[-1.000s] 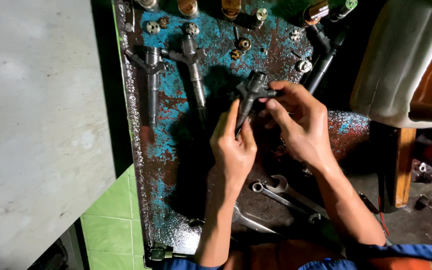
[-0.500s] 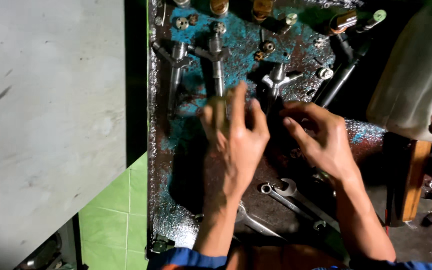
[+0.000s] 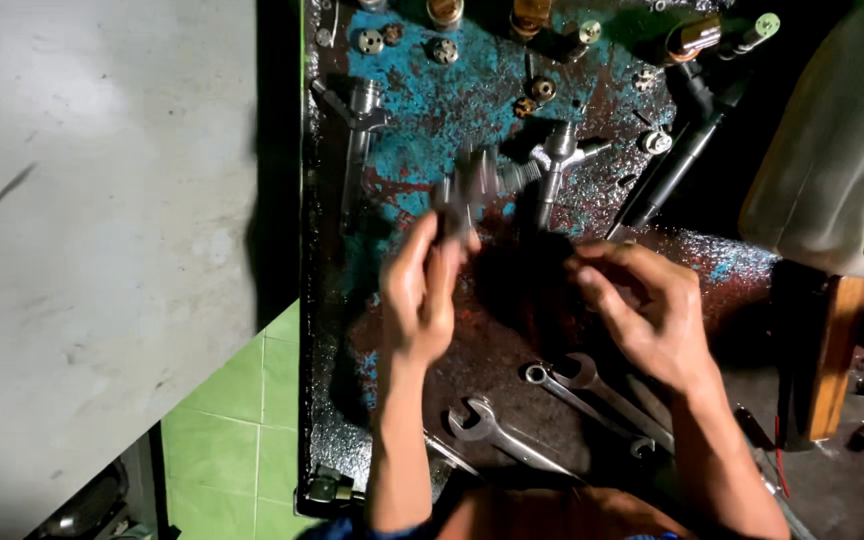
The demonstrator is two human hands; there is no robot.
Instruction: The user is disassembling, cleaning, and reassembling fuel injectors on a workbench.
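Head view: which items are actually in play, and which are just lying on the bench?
In hand:
- left hand gripping a metal injector-like part, blurred
- right hand curled beside it; contents unclear

Lying about:
- two similar injectors on the blue worn benchtop
- spanners
- small round fittings

Wrenches (image 3: 512, 440) lying low on the rusty teal bench (image 3: 422, 120); small round fittings (image 3: 370, 41) along its top edge; green tiles (image 3: 232, 420) at left.
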